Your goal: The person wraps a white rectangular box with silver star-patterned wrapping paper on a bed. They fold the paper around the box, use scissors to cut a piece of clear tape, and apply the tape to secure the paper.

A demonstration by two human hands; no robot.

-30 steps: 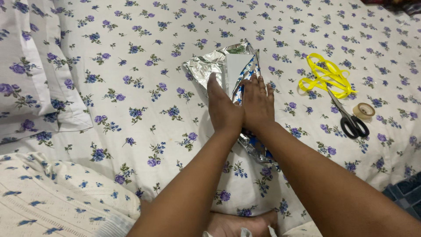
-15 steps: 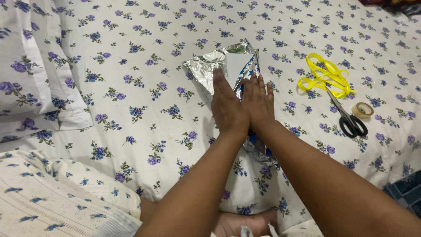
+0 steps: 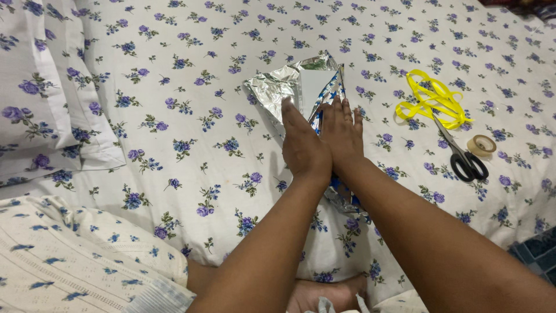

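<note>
A sheet of silver wrapping foil (image 3: 277, 87) with a blue starred side lies partly folded on the flowered bedsheet (image 3: 191, 116). A white flat piece (image 3: 313, 84) shows inside the fold. My left hand (image 3: 302, 148) rests flat on the foil, fingers together and pointing away from me. My right hand (image 3: 343, 134) lies flat beside it, touching it, with fingers slightly spread over the folded edge. Both palms press down on the foil; neither hand grips anything.
A coil of yellow ribbon (image 3: 431, 98) lies to the right, with black-handled scissors (image 3: 460, 152) and a roll of clear tape (image 3: 481, 145) beside it. Pillows (image 3: 35, 104) sit at the left. My foot (image 3: 324, 293) shows at the bottom edge.
My left hand slid a little to the right and forward along the foil, closing against my right hand. My right hand barely moved.
</note>
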